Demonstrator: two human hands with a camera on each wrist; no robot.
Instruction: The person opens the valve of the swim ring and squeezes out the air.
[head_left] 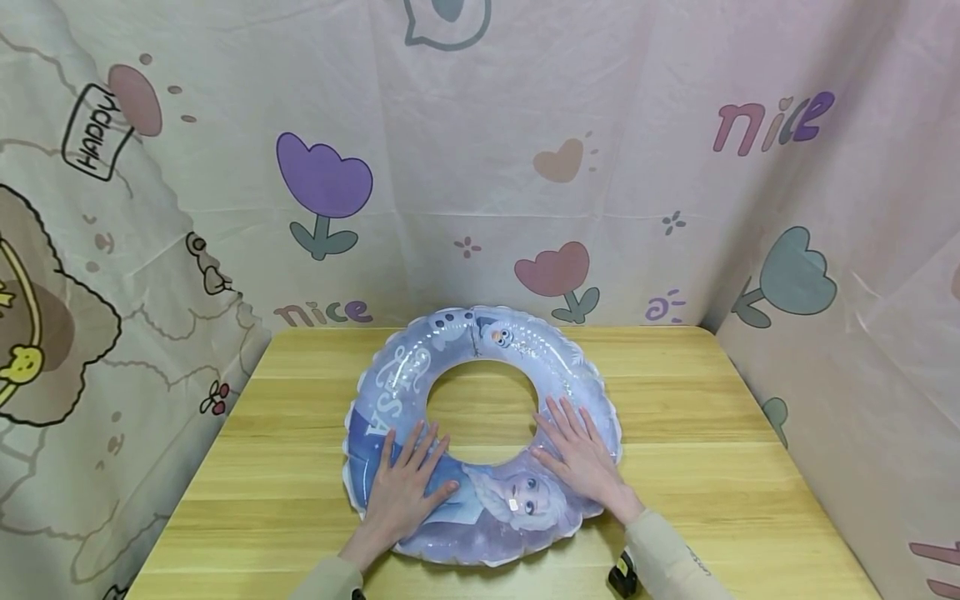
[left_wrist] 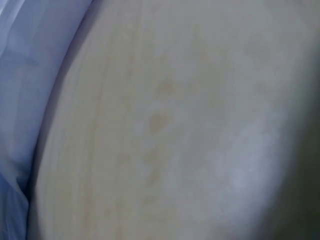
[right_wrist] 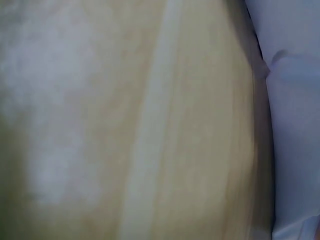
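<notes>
An inflated swim ring (head_left: 517,542), blue and purple with a printed figure and the letters "ELSA", lies flat on the wooden table. My left hand (head_left: 405,487) rests on its near left part with fingers spread. On its right part lies my right hand (head_left: 581,454), palm down, fingers straight and pointing to the far left. Only an edge of the swim ring (left_wrist: 25,90) enters the left wrist view, at the left. The right wrist view has another edge of the swim ring (right_wrist: 297,125) along its right side. Neither wrist view shows fingers.
The wooden table (head_left: 247,467) extends to both sides of the ring. A printed cloth (head_left: 450,167) hangs behind the table and along both sides. A small black device (head_left: 622,577) sits by the right sleeve (head_left: 667,550) at the near edge.
</notes>
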